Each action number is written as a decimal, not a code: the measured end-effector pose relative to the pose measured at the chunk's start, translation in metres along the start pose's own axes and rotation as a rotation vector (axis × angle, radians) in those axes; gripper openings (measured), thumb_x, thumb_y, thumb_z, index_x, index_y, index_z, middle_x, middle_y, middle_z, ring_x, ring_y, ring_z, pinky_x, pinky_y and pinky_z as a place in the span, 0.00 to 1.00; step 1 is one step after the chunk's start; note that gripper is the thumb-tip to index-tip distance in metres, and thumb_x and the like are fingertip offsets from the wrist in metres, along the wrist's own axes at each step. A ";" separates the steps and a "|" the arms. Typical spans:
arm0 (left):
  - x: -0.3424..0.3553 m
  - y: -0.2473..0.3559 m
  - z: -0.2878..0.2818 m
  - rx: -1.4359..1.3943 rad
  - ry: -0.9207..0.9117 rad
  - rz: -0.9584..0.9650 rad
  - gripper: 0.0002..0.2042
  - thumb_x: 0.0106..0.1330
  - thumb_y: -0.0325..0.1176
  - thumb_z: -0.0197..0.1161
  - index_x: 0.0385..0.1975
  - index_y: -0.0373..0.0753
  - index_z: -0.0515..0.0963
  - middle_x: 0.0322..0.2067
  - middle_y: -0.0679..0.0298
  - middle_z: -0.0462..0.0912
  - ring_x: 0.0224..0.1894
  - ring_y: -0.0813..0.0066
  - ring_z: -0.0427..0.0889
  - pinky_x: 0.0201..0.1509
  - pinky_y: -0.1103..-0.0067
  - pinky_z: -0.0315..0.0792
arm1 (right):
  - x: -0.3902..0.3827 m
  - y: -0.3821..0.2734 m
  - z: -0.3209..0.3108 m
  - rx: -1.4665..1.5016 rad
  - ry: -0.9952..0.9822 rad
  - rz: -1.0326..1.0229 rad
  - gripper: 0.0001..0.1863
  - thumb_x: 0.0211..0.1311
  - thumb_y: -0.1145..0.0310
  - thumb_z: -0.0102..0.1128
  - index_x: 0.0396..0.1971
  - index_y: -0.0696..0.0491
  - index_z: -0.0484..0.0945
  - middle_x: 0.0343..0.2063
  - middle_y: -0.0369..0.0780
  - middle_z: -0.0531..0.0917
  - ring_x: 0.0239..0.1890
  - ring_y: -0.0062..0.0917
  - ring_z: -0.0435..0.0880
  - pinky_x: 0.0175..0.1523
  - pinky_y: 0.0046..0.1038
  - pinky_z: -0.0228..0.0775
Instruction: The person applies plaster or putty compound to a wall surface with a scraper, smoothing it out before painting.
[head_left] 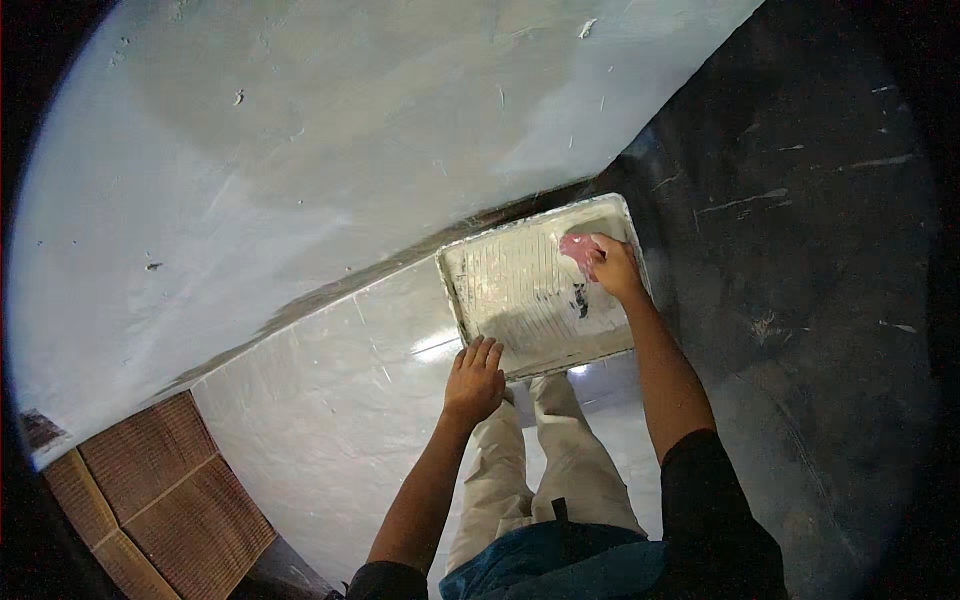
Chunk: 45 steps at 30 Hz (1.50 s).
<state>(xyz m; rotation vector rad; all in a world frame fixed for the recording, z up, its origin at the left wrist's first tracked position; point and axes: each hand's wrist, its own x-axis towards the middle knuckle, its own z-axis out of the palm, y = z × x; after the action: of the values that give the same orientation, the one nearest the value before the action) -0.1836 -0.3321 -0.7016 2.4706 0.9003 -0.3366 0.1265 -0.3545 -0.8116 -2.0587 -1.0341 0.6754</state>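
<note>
2 hands of mine are at a pale, ribbed paint tray [500, 285], which lies ahead of my legs, between my arms, its ridged slope to the left and its smoother end to the right. Cream paint coats it, and a black smudge [581, 300] marks the slope near my right wrist.

The tray's far edge runs just beside the foot of a pale wall [300, 130], so there is little room on that side. Its far right corner points toward the place where that wall meets a dark, scratched surface [800, 220]. Off to the left, a glossy pale floor [330, 390] spreads out wide, as far as a brown woven panel [165, 480] well apart from me. The near edge comes right up to my cream trousers [585, 455] and hides my feet.

My right hand [617, 268] is over the smoother end, its fingers bent and grasping a pink-red piece [575, 247] smeared with paint. My left hand [474, 385] lies at the near left corner, fingers nearly straight, close together and touching the rim; the thumb is hidden, so I cannot tell whether it pinches.
</note>
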 end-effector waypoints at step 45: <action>-0.097 0.000 -0.188 0.515 0.664 -0.026 0.24 0.58 0.31 0.53 0.57 0.35 0.65 0.64 0.56 0.59 0.69 0.57 0.51 0.70 0.59 0.49 | -0.069 -0.215 -0.079 1.438 -0.465 -0.093 0.23 0.55 0.81 0.56 0.53 0.59 0.68 0.48 0.42 0.78 0.52 0.28 0.77 0.58 0.34 0.69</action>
<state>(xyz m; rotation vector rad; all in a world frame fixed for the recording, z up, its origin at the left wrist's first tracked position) -0.2444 -0.2865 -0.5041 3.1223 1.2184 0.3175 0.0482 -0.3515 -0.5862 -0.6051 -0.5124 1.3442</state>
